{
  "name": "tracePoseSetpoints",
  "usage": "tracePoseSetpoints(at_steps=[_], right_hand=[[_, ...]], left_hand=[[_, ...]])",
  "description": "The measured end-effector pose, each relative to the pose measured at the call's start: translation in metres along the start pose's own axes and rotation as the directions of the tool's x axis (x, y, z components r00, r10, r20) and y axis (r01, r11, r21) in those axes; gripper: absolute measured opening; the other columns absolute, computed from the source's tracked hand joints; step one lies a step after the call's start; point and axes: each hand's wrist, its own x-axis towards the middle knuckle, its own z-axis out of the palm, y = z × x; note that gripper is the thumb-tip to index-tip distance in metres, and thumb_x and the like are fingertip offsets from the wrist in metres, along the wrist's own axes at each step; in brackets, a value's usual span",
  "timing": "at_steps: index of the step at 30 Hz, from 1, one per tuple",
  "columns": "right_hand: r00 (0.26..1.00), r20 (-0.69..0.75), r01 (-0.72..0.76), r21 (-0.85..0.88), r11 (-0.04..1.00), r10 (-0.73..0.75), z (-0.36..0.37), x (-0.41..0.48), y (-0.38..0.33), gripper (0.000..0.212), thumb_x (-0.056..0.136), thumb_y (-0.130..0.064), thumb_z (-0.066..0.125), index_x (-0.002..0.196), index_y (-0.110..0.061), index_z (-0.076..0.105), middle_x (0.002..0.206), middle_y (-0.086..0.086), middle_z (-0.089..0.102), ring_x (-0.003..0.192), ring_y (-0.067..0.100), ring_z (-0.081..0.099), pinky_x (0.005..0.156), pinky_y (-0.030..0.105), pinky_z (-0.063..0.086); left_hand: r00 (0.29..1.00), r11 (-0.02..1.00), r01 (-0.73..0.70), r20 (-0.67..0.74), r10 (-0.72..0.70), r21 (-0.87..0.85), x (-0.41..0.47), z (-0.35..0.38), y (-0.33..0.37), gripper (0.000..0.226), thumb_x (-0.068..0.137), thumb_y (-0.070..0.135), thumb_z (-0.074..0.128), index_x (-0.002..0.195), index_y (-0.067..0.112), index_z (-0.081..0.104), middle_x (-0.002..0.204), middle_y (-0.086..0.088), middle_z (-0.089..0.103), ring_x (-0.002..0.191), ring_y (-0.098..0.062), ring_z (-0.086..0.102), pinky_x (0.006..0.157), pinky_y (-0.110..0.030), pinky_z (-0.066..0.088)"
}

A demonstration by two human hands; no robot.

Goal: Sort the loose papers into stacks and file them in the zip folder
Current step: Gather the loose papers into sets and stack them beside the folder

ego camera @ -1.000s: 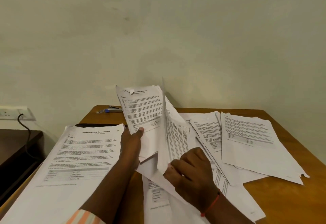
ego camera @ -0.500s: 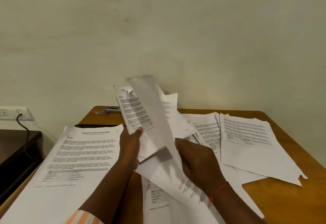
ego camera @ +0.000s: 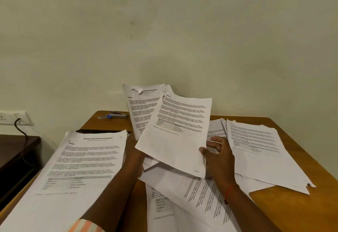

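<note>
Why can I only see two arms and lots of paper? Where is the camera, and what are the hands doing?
The camera sits on a person's head and looks down, so you see only their own arms. There is no machine here, just two bare hands. On the wooden table lie printed papers: a stack on the left, loose sheets on the right, and more in the middle. The right hand pinches the edge of the front sheet, with its thumb on top. The left hand reaches under the raised sheets behind it, and its fingers are hidden. A small blue and silver tool lies at the far edge.
</note>
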Motion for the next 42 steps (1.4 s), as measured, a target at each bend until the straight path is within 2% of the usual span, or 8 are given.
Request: tracePoseSetpoints(at_steps=[5,14,19,24,27,33,38,42], right_hand=[[0.997,-0.074,-0.007,0.061,0.998,0.011,0.0,0.002,-0.002,0.031,0.087,-0.004,0.074,0.11,-0.02,0.06,0.1,-0.011,0.069,0.093,0.002,0.065,0.072,0.009,0.047],[0.873,-0.486,-0.005,0.066,0.998,0.036,-0.02,0.026,0.012,0.017,0.095,-0.007,0.063,0.104,-0.021,0.061,0.103,-0.003,0.065,0.1,0.021,0.062,0.093,0.039,0.052],[0.924,-0.374,-0.045,0.09,0.995,0.075,-0.018,0.027,0.016,0.019,0.096,-0.006,0.062,0.105,-0.022,0.063,0.102,-0.006,0.065,0.102,0.02,0.063,0.093,0.039,0.053],[0.995,-0.084,-0.028,0.216,0.976,0.047,-0.013,0.019,0.01,0.022,0.093,-0.002,0.066,0.103,-0.021,0.066,0.1,0.001,0.072,0.095,0.02,0.068,0.076,0.029,0.057],[0.997,0.051,-0.069,0.294,0.953,0.057,-0.011,0.012,0.005,0.029,0.088,0.0,0.072,0.106,-0.021,0.067,0.098,-0.006,0.075,0.091,0.015,0.072,0.074,0.033,0.061],[0.988,0.138,-0.114,0.384,0.916,0.065,-0.008,0.01,0.0,0.026,0.089,-0.008,0.073,0.112,-0.018,0.067,0.108,0.003,0.075,0.098,0.028,0.073,0.081,0.052,0.061],[0.993,0.081,-0.112,0.42,0.9,0.086,-0.008,0.009,0.001,0.03,0.106,-0.033,0.045,0.112,-0.012,0.067,0.104,0.005,0.076,0.099,0.028,0.071,0.08,0.038,0.057],[0.995,0.095,-0.047,0.325,0.945,0.017,-0.01,0.013,0.003,0.017,0.094,-0.022,0.068,0.11,-0.015,0.067,0.104,0.0,0.076,0.097,0.017,0.072,0.079,0.028,0.057]], left_hand=[[0.998,0.996,-0.037,-0.05,0.04,0.076,0.005,0.001,0.002,0.041,0.091,0.031,0.076,0.128,0.028,0.061,0.11,-0.002,0.075,0.093,-0.025,0.074,0.075,-0.044,0.062],[0.765,0.936,-0.349,-0.563,0.313,0.047,0.007,-0.009,0.021,0.05,0.102,0.022,0.06,0.149,0.025,0.044,0.134,0.012,0.054,0.119,-0.007,0.054,0.099,-0.024,0.041],[0.977,0.973,-0.072,-0.213,0.024,-0.22,0.014,-0.01,0.025,0.041,0.097,0.015,0.067,0.136,0.022,0.058,0.123,0.0,0.071,0.111,-0.021,0.069,0.102,-0.047,0.053],[0.954,0.988,0.0,0.295,-0.047,0.157,-0.005,0.008,0.015,0.028,0.094,0.018,0.069,0.121,0.02,0.066,0.112,-0.002,0.076,0.095,-0.017,0.076,0.072,-0.028,0.061],[0.968,0.956,-0.071,0.252,-0.003,0.286,-0.009,0.012,0.003,0.024,0.091,0.027,0.074,0.115,0.026,0.067,0.111,0.003,0.075,0.09,-0.014,0.075,0.068,-0.025,0.06],[0.966,0.991,0.073,0.238,-0.098,0.113,-0.002,0.007,0.009,0.02,0.093,0.018,0.071,0.113,0.021,0.068,0.107,-0.002,0.078,0.096,-0.025,0.075,0.085,-0.05,0.06],[0.975,0.979,-0.064,0.219,0.021,0.192,-0.007,0.01,0.003,0.019,0.093,0.023,0.071,0.111,0.028,0.068,0.107,0.004,0.077,0.094,-0.018,0.075,0.079,-0.038,0.062],[0.965,0.94,-0.197,0.223,0.136,0.279,-0.007,0.013,-0.002,0.027,0.086,0.027,0.079,0.111,0.026,0.069,0.106,0.004,0.076,0.091,-0.016,0.076,0.077,-0.038,0.064]])
